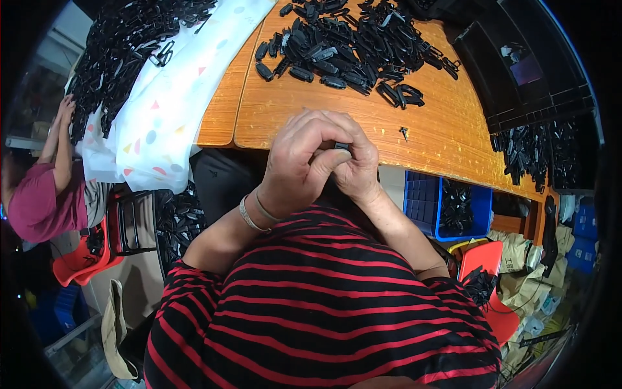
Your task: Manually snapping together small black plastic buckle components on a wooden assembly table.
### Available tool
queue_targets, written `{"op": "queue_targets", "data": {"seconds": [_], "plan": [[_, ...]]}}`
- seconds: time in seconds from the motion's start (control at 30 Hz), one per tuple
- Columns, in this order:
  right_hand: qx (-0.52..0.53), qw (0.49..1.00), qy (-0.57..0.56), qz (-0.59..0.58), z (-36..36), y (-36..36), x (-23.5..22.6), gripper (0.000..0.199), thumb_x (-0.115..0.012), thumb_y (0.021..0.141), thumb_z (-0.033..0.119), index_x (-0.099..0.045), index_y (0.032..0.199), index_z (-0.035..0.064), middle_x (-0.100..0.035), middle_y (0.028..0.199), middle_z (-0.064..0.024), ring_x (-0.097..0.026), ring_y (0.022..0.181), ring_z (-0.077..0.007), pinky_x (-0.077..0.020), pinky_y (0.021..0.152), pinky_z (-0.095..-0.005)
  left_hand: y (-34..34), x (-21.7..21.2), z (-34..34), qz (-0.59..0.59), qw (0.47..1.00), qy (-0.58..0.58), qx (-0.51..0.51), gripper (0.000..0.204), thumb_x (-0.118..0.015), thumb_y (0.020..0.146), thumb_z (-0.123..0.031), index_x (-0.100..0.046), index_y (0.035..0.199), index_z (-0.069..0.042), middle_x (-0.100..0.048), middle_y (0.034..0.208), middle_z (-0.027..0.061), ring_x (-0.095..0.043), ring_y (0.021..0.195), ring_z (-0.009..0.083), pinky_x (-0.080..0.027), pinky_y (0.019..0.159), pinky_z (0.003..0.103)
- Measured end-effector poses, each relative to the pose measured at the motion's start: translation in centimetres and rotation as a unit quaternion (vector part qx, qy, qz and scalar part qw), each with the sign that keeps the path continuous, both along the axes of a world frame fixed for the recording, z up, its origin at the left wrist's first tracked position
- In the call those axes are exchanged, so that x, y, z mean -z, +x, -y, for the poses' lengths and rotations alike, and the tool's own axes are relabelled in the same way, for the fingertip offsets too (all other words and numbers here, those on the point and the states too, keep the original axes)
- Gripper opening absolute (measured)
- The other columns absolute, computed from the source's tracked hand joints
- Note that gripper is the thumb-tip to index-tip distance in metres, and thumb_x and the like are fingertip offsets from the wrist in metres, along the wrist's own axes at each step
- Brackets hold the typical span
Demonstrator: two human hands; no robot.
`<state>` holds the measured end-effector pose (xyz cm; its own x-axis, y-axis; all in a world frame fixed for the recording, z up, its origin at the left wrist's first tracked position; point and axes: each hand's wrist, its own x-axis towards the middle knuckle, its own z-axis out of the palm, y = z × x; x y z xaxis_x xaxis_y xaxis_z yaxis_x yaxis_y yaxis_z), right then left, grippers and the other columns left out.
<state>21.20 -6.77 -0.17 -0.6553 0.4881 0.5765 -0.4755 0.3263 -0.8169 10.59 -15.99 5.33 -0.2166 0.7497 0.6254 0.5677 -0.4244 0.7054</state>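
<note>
My left hand [299, 159], with a bangle at its wrist, is closed, its thumb and forefinger at a small black plastic part [341, 147]. Against it, my right hand [361, 163] is closed too, its fingers curled around the same part. Most of that part is hidden between the hands, so its full shape does not show. Both hands are together just over the table's near edge. Beyond them on the wooden table [272, 107] lies a heap of elongated black plastic parts [337, 55]. A small dark loose piece [404, 133] lies to the right of my hands.
More black parts [123, 58] are piled at the far left beside a patterned white sheet [165, 123]. Another person [48, 188] reaches toward that pile. A black open box [525, 71] stands at right. Below are a blue crate [479, 214] and a red stool [483, 259].
</note>
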Motion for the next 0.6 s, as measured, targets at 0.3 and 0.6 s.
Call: {"op": "queue_targets", "data": {"seconds": [0.3,0.6], "plan": [[-0.035,0.95,0.039,0.309,-2.1,0.8,-1.5,0.044,-0.071,0.084,0.01,-0.055,0.124,0.0007,-0.065,0.103,-0.0078,-0.062,0.089,-0.0137,-0.0499,0.076,-0.0285,-2.6,5.1,-0.5,0.441,0.881,-0.163,0.056,0.011,-0.052,0.097,-0.008,-0.057,0.105,-0.001,-0.06,0.089,0.0033,-0.059,0.078,0.0102,-0.049,0.071,0.024],[0.347,0.769,0.312,0.437,-11.3,2.9,-1.6,0.022,-0.071,0.08,0.015,-0.068,0.1,0.0045,-0.063,0.096,-0.0164,-0.064,0.083,-0.0365,-0.0521,0.071,-0.0416,-8.5,6.4,-5.5,0.051,0.977,-0.163,-0.13,0.019,-0.053,0.096,-0.019,-0.062,0.102,-0.004,-0.064,0.09,0.0065,-0.064,0.082,0.0181,-0.05,0.07,0.031]]}}
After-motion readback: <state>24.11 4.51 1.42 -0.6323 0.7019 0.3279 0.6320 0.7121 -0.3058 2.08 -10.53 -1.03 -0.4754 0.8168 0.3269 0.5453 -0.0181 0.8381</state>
